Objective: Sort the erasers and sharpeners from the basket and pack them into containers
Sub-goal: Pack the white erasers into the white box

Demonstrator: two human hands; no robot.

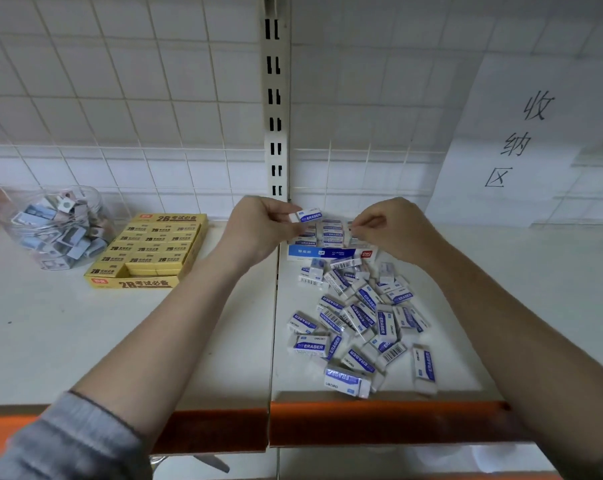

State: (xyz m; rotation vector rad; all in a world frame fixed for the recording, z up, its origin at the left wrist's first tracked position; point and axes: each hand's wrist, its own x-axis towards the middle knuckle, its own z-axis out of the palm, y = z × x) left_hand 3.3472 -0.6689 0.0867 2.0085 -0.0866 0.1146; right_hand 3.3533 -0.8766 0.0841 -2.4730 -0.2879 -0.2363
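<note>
On the shelf: a white shelf [85, 334] in two panels with a seam down the middle and an orange front edge [379, 424].
Back wall: white wire grid panels, with a slotted upright post [276, 98] rising above the seam.
Right wall: a paper sign [522, 140] with three handwritten characters, hung at the shelf's back right corner.
Left panel, back: a clear jar [55, 226] of mixed sharpeners near the back left corner; just right of it a yellow box [151, 251] printed "2B", nearly full of yellow erasers.
Right panel, back: a blue-and-white box [331, 242] at the back edge beside the seam, with rows of erasers already in it.
Right panel, middle to front: a loose pile [359, 320] of white-and-blue "ERASER" pieces, spread from just in front of the box to near the front edge.
Left hand [258, 230]: over the box's left side, thumb and fingers pinching one eraser [307, 215] held above the rows.
Right hand [393, 230]: over the box's right side, fingers curled in narrow; whether it holds anything cannot be told.
Sleeve: a grey cuff [68, 441] pushed up the left forearm.
</note>
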